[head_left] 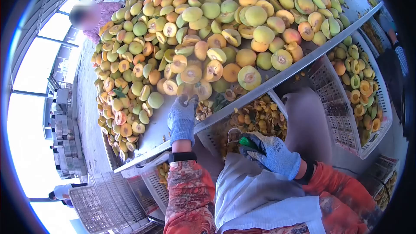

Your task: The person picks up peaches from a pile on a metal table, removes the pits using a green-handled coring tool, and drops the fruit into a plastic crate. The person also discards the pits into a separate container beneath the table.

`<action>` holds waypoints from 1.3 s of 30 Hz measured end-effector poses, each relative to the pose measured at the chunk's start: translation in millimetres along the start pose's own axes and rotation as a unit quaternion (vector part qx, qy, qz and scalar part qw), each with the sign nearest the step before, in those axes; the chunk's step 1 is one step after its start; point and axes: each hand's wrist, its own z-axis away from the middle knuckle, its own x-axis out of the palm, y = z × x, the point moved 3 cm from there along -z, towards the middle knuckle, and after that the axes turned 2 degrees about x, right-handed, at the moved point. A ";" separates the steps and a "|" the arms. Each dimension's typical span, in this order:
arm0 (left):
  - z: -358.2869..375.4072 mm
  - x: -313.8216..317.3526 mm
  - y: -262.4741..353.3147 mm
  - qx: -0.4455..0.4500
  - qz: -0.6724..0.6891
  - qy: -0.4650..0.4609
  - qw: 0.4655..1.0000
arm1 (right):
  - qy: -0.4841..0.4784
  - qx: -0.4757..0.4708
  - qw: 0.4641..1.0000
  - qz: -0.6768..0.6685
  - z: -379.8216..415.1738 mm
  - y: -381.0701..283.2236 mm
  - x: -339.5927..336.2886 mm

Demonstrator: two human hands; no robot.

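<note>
My left hand [182,119], in a blue knit glove with dark fingertips, reaches over the metal table's near edge. Its fingers curl against a blurred peach half [187,89] at the front of the pile. Lower and to the right, my right hand [273,151], in a similar glove, is wrapped around a green-handled pitting tool [249,143] whose metal ring points left. Halved yellow-green peaches [190,73] lie heaped before me, several with brown pit cavities facing up. Torn fruit scraps and a leaf lie by the rim [247,97], right of my left hand.
Below the table edge, a container holds fruit scraps [260,119]. A white crate [375,143] of peach halves stands at right, and stacked crates [106,203] at lower left. Another person [97,19] is across the pile; a co-worker's sleeve [402,60] shows at far right.
</note>
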 end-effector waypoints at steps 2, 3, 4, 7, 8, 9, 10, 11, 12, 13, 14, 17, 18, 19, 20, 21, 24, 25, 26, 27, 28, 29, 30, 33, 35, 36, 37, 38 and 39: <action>-10.8 22.5 24.2 0.008 -0.080 -0.010 0.997 | 0.036 -0.018 0.999 -0.021 1.9 0.6 -6.9; -13.8 33.4 28.8 0.033 -0.059 0.010 0.998 | 0.060 -0.041 0.997 -0.035 2.3 -0.1 -9.8; -16.6 41.6 31.5 0.054 -0.038 0.030 0.997 | 0.064 -0.044 0.996 -0.034 1.6 -0.4 -11.9; -13.6 48.8 36.4 0.062 -0.116 0.020 0.991 | 0.058 -0.024 0.998 -0.022 -6.2 8.6 -10.6; -15.8 49.9 27.1 0.084 -0.074 0.032 0.993 | 0.055 -0.026 0.998 -0.024 -9.0 9.9 -10.4; -15.7 46.3 20.4 0.081 -0.076 0.035 0.993 | 0.057 -0.048 0.996 -0.043 -11.0 9.7 -11.1; -15.2 43.6 15.8 0.098 0.010 0.006 0.995 | 0.061 -0.071 0.994 -0.059 -11.5 10.0 -11.1; -12.4 40.9 11.8 0.115 0.097 -0.024 0.988 | 0.059 -0.073 0.994 -0.058 -10.7 13.7 -8.1; -7.0 35.0 9.5 0.115 0.099 -0.021 0.988 | 0.052 -0.072 0.987 -0.131 -10.2 18.6 -4.9; 0.0 26.7 7.5 0.121 0.226 -0.009 0.967 | 0.045 -0.072 0.976 -0.202 -8.7 20.2 -3.3; 8.3 17.9 5.7 0.125 0.349 0.002 0.929 | 0.044 -0.075 0.976 -0.200 -5.4 18.6 -4.0; 50.5 -20.5 7.0 -0.006 0.662 0.012 0.749 | 0.060 -0.058 0.987 -0.138 4.2 9.2 -6.0; 58.3 -23.9 -4.1 -0.040 0.761 0.008 0.647 | 0.082 -0.077 0.990 -0.080 6.7 8.6 -5.4; 65.2 -27.8 -14.6 -0.078 0.802 0.028 0.592 | 0.103 -0.097 0.990 -0.021 9.4 6.4 -4.6; 76.2 -30.5 -21.5 -0.059 0.818 0.023 0.572 | 0.096 -0.105 0.990 -0.015 12.1 2.8 -3.0; 89.0 -34.0 -20.8 -0.040 0.834 0.017 0.551 | 0.076 -0.077 0.993 0.037 14.3 0.7 -1.0; 115.1 -33.7 -42.6 -0.009 0.833 0.007 0.553 | 0.060 -0.104 0.990 0.074 21.9 -3.3 10.9; 132.4 -32.2 -48.0 -0.022 0.832 -0.003 0.554 | 0.064 -0.157 0.984 0.057 29.2 -9.2 16.8; 143.4 -30.7 -49.7 0.026 0.682 0.022 0.731 | 0.057 -0.158 0.984 0.065 32.3 -13.4 19.8; 154.2 -29.3 -51.5 0.068 0.492 0.044 0.867 | 0.058 -0.199 0.974 0.094 35.3 -22.0 23.8; 158.2 -21.4 -63.7 0.061 0.498 0.046 0.864 | 0.056 -0.237 0.962 0.121 39.6 -30.2 28.6; 158.1 -9.3 -76.4 0.130 0.397 0.041 0.908 | 0.049 -0.234 0.963 0.126 43.2 -38.3 30.9; 161.0 -0.9 -81.9 0.198 0.289 0.035 0.936 | 0.025 -0.227 0.957 0.177 45.9 -48.2 33.3; 198.7 -22.5 -35.7 -0.005 0.686 -0.132 0.715 | 0.000 -0.233 0.933 0.275 47.6 -60.5 42.1; 201.1 -12.1 -40.0 -0.079 0.743 -0.177 0.641 | 0.024 -0.271 0.905 0.326 50.7 -66.1 45.1; 203.4 -14.6 -39.7 -0.063 0.723 -0.184 0.663 | 0.021 -0.272 0.904 0.329 51.4 -67.1 46.1; 205.5 -17.3 -39.1 -0.048 0.703 -0.190 0.684 | 0.016 -0.278 0.903 0.327 52.4 -67.8 46.7; 207.2 -19.8 -39.3 -0.049 0.705 -0.189 0.682 | 0.013 -0.284 0.902 0.325 53.5 -68.5 47.4; 208.8 -22.3 -38.8 -0.047 0.693 -0.196 0.692 | 0.011 -0.285 0.901 0.326 54.5 -69.3 48.0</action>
